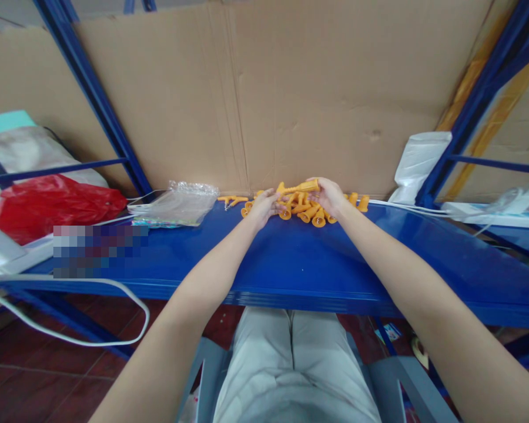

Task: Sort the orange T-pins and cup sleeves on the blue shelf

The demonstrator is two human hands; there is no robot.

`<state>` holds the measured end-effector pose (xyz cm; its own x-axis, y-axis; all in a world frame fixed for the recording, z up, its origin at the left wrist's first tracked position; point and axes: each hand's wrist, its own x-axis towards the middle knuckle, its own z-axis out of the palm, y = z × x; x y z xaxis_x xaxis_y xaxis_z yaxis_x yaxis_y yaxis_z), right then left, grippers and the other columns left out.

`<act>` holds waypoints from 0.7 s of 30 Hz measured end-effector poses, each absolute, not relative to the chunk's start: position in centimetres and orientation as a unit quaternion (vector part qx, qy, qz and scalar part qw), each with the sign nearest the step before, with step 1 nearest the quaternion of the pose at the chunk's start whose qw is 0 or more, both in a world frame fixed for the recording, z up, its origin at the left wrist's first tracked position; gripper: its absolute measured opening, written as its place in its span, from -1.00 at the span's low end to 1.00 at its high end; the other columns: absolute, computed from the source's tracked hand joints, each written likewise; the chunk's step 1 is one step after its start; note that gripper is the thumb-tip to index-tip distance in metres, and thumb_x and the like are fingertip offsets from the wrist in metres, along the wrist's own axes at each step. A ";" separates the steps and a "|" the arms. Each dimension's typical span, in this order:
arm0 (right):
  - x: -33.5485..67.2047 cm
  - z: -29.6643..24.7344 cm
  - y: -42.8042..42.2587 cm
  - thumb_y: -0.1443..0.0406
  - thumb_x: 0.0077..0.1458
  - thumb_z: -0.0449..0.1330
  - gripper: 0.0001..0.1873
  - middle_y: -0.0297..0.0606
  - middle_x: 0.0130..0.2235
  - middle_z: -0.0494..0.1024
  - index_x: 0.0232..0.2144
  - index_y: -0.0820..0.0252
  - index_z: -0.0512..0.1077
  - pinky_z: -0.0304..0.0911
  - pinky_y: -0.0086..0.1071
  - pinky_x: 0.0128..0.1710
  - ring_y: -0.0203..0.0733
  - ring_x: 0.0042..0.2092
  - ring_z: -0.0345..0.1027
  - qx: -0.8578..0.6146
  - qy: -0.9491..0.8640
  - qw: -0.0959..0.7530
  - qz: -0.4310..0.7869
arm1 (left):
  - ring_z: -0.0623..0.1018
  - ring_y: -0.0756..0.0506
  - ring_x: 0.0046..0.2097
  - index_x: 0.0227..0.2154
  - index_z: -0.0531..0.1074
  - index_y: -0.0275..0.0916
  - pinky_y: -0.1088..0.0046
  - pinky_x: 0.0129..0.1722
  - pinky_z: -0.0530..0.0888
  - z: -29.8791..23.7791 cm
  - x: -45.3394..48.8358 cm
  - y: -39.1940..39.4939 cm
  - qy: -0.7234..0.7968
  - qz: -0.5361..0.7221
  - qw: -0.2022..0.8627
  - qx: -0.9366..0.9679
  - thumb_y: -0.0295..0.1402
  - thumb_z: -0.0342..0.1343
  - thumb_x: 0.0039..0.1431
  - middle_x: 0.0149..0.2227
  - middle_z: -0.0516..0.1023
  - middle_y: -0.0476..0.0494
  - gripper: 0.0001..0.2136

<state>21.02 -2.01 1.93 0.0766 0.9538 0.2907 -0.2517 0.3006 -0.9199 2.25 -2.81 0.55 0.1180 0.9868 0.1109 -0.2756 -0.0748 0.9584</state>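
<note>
Seated worker, both arms stretched over a blue shelf [300,267]. From where I stand, the hands are apart, a single orange piece [306,186] bridging the gap between them. It lies nearly level, thicker end to the right, flared end to the left.

Right hand [330,197]: fingers closed around the thicker end. Left hand [263,210]: fingertips at the flared end, fingers half curled; cannot tell whether they pinch it or only touch.

Directly below and between the hands, a heap of orange pieces [318,222], some with round cupped ends turned to the worker. A few more of the heap show just past the right wrist. One forked orange piece [233,201] lies apart, left of the left hand, a small metal clasp by it.

Farther left, clear plastic bags [183,205] in a flat stack, then a red bag [57,202]. Well right of the right hand, a white packet [418,164] leans against the cardboard [335,88] behind.
</note>
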 end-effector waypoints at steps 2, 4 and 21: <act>21.1 1.9 -2.2 0.39 0.06 0.17 -0.91 -0.41 -0.50 0.43 -0.47 0.15 0.38 0.28 -0.44 -0.41 -0.36 -0.48 0.29 -0.395 -0.489 0.622 0.466 | 0.52 0.09 -0.57 0.08 0.34 -0.29 0.56 -0.40 0.52 0.6 1.9 -2.6 0.359 0.551 0.573 0.489 -0.52 0.11 0.25 -0.37 0.64 -0.09 -0.66; 21.3 1.8 -2.4 0.39 0.06 0.23 -0.91 -0.42 -0.52 0.43 -0.45 0.15 0.39 0.27 -0.46 -0.45 -0.37 -0.51 0.28 -0.422 -0.494 0.598 0.469 | 0.52 0.10 -0.55 -0.07 0.42 -0.31 0.55 -0.35 0.53 0.7 1.4 -2.4 0.361 0.552 0.565 0.495 -0.56 0.11 0.24 -0.35 0.63 -0.10 -0.79; 21.1 1.4 -3.1 0.28 0.12 0.35 -0.82 -0.36 -0.52 0.54 -0.48 0.25 0.49 0.12 -0.57 -0.61 -0.42 -0.58 0.25 -0.445 -0.598 0.492 0.451 | 0.54 0.04 -0.53 -0.43 0.38 -0.27 0.45 -0.23 0.56 0.9 0.1 -1.8 0.442 0.565 0.458 0.525 -0.48 0.13 0.29 -0.57 0.51 0.01 -0.85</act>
